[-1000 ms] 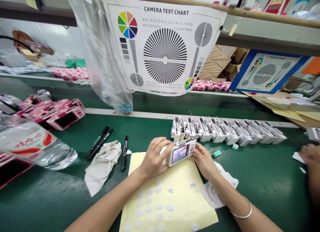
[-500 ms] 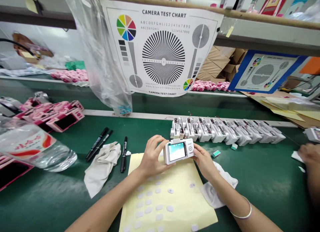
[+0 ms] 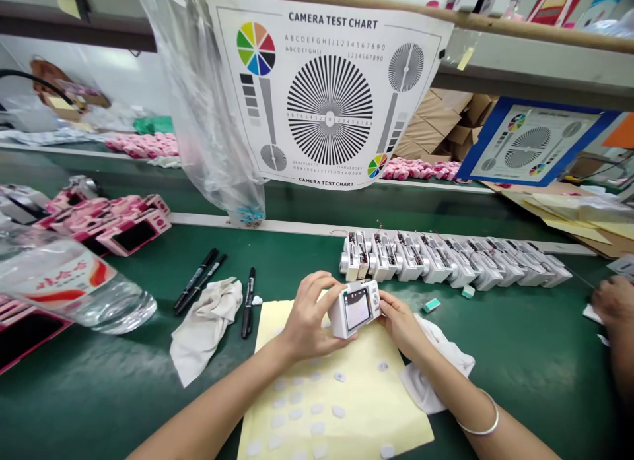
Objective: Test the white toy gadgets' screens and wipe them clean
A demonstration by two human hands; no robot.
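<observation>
A white digital camera (image 3: 357,308) with its screen lit is held up over a yellow sheet (image 3: 366,407) dotted with small pale stickers. My left hand (image 3: 312,318) grips the camera's left end, fingers on top and thumb underneath. At its right end, my right hand (image 3: 399,321) pinches the body near the buttons. The camera is tilted, its screen angled toward the right. Behind it stands a row of white cameras (image 3: 430,259) with open tops and exposed wires. A white cloth (image 3: 430,367) lies beneath my right forearm.
Left are markers (image 3: 247,301), a crumpled cloth (image 3: 205,328), a water bottle (image 3: 74,282) and pink cameras (image 3: 133,229). A camera test chart (image 3: 329,97) hangs ahead beside a plastic bag (image 3: 212,117). Another person's hand (image 3: 614,301) rests at the far right.
Both hands have turned the camera so its screen faces more to the right, and its left side now shows. The screen picture went from bluish to a pale, dark-edged one.
</observation>
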